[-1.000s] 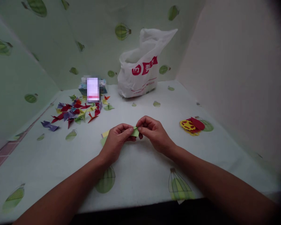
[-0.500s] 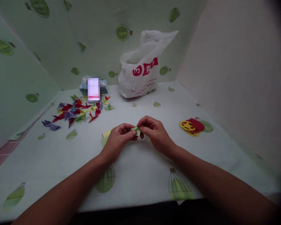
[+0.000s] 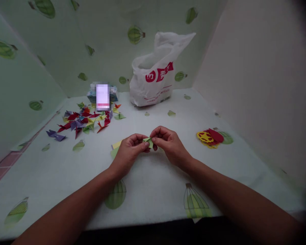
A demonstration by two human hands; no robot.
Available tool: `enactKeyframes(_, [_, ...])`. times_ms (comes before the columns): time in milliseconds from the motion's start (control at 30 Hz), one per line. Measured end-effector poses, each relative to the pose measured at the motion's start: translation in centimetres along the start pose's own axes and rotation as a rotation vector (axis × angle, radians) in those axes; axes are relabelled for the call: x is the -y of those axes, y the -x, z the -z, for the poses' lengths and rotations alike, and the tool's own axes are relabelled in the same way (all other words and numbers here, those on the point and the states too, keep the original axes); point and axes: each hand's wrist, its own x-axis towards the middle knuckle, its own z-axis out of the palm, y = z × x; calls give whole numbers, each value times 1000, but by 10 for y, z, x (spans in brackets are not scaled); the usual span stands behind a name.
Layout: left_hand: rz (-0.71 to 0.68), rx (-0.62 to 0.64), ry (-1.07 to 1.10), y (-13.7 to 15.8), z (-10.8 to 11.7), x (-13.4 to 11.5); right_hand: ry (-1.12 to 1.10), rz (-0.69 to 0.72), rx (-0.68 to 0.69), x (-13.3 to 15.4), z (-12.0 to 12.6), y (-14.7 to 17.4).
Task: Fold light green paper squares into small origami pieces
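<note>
Between my two hands is a small folded piece of light green paper, held up a little over the table. My left hand pinches its left side between thumb and fingers. On the other side, the fingertips of my right hand are closed on its upper right edge. Parts of the paper are hidden behind my fingers. Partly covered by my left hand, flat yellow and green paper sheets lie on the table. Farther back on the left is a pile of folded paper cranes in red, purple, yellow, green and orange.
A white plastic bag with red print stands against the back wall. Left of it, a tissue box sits behind a blurred bright screen. Red and yellow paper cut-outs lie on the right. The table's front edge runs below my forearms.
The view has shifted very slightly. Both hands keep their grip on the green paper, and I see no clear change in its folds.
</note>
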Motion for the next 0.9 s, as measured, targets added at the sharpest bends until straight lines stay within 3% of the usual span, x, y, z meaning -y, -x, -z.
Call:
enactKeyframes(300, [-3,34,-24,0,0,2,-7,13,-43,-5,0,-1])
enactKeyframes(900, [57,14,114,1,-2,0,-80,62,26,-8,3,0])
